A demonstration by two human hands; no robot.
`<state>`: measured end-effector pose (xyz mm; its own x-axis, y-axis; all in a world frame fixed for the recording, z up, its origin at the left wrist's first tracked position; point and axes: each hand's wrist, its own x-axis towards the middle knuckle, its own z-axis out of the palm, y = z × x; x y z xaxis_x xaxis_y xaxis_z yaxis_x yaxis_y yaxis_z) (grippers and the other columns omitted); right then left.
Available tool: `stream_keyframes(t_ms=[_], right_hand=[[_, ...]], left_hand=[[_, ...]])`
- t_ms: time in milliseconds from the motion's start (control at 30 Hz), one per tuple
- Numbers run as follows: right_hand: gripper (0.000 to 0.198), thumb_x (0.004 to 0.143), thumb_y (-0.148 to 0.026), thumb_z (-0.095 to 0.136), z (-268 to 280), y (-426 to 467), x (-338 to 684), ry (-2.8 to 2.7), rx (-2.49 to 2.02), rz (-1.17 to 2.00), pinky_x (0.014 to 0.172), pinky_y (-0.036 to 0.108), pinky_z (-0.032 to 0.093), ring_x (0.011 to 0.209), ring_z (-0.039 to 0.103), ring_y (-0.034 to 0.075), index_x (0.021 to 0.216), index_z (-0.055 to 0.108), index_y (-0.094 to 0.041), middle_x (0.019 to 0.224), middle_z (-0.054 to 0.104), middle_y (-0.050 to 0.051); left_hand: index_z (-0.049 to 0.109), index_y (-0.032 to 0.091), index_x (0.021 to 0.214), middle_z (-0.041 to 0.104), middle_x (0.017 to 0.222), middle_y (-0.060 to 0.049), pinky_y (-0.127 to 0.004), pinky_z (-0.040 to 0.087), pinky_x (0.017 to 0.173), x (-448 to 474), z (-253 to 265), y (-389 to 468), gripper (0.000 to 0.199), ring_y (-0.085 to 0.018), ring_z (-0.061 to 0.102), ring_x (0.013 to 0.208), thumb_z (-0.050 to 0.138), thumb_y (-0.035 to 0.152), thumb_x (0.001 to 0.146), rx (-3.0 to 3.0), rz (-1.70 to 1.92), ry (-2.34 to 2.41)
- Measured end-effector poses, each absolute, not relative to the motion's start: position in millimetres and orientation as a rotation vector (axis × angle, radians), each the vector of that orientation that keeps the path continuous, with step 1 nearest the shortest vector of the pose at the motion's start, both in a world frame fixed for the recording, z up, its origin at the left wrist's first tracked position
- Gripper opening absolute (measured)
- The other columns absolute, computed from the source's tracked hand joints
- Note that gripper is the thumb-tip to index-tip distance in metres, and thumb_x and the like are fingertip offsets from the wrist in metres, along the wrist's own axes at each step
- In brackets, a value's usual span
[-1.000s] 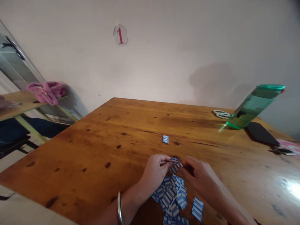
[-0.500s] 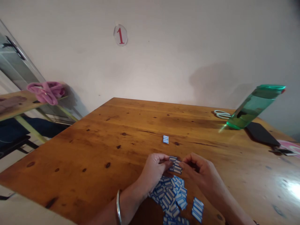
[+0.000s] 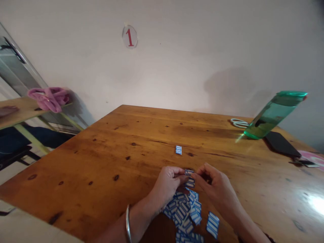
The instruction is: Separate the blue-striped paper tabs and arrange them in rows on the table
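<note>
Small cards with blue borders and white bars (image 3: 190, 183) are pinched between my two hands, above the near part of the wooden table (image 3: 113, 141). My left hand (image 3: 167, 185), with a silver bangle at the wrist, grips them from the left with thumb and fingers. From the right, the thumb and fingertips of my right hand (image 3: 217, 185) close on the upper edge. How many cards are held, I cannot tell. Below lies a loose pile of similar cards (image 3: 182, 209), partly behind my left hand. One striped card (image 3: 213, 224) rests right of the pile, another small card (image 3: 178, 150) beyond my hands.
A tilted-looking green bottle (image 3: 275, 114) stands at the back right, by a white cable (image 3: 238, 123) and a flat black object (image 3: 282, 144). Pink cloth (image 3: 50, 98) lies on another table at left, where another person's hand (image 3: 8, 110) shows.
My right fingers have shifted slightly up and left along the held cards, which now sit more in line. The other person's hand at far left has drawn back leftward.
</note>
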<state>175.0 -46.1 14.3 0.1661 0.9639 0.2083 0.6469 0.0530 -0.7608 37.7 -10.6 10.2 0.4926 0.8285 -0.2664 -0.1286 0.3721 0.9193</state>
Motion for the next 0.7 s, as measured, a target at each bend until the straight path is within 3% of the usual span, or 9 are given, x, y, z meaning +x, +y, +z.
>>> stream_keyframes(t_ms=[500, 700], right_hand=[[0.023, 0.074, -0.037, 0.052, 12.6, -45.6, 171.8, -1.483, -1.625, 0.62, 0.043, 0.021, 0.034, 0.046, 0.045, 0.011, 0.06, 0.048, -0.02, 0.051, 0.049, -0.003], [0.026, 0.078, -0.041, 0.048, 9.4, -45.0, 170.2, -1.403, -1.455, 0.83, 0.049, 0.022, 0.039, 0.055, 0.05, 0.012, 0.07, 0.054, -0.017, 0.061, 0.055, 0.0]], left_hand=[[0.065, 0.01, 0.066, 0.059, 0.061, -0.001, -0.027, 0.047, 0.055, 38.3, 11.3, -12.5, 0.032, -0.013, 0.055, 0.057, 0.071, 0.04, 0.055, 1.018, 0.711, 0.81], [0.066, 0.012, 0.07, 0.062, 0.064, -0.003, -0.025, 0.044, 0.059, 35.7, 9.3, -9.7, 0.018, -0.014, 0.055, 0.062, 0.066, 0.028, 0.062, 0.989, 0.856, 0.841]])
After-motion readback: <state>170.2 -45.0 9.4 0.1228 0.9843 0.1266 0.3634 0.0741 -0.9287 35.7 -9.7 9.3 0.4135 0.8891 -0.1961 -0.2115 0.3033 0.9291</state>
